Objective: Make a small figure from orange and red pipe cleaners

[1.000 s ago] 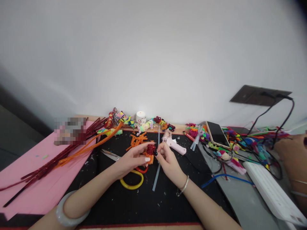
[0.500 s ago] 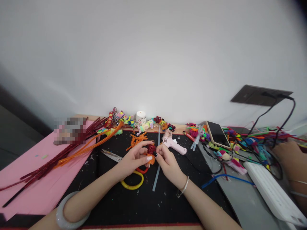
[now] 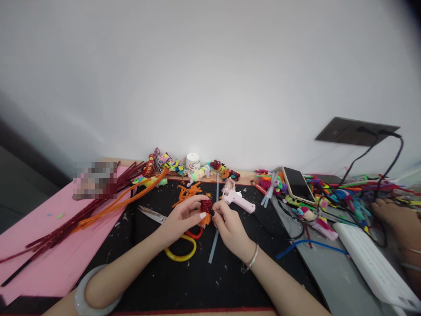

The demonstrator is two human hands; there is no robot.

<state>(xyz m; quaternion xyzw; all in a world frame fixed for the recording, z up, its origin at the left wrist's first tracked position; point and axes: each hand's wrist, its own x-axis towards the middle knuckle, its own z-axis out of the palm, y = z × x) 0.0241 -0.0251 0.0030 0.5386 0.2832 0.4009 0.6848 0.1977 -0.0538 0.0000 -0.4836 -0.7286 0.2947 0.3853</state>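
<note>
Between my hands is a small pipe-cleaner figure (image 3: 206, 206), dark red on top and orange below. My left hand (image 3: 186, 216) is closed round its left side, thumb at the front. My right hand (image 3: 228, 223) pinches at its right edge; whether the fingertips hold a separate piece there is too small to tell. Scissors (image 3: 180, 254) with yellow and red handles lie partly under my left hand. A clear glue stick (image 3: 213, 246) lies on the black mat (image 3: 171, 289) behind the figure. Cut orange pipe-cleaner pieces (image 3: 188, 192) are heaped just beyond.
A pink glue gun (image 3: 240, 199) lies beyond my right hand. Red pipe cleaners (image 3: 82, 219) cover pink card (image 3: 29, 259) at left. At right are a phone (image 3: 297, 184), a white power strip (image 3: 371, 263), cables, colourful pipe cleaners and another person's hand (image 3: 393, 215). A white cup (image 3: 192, 162) stands behind.
My hands stay on the figure with only slight finger shifts. At the far right, the other person's hand has reached further in among the pipe cleaners.
</note>
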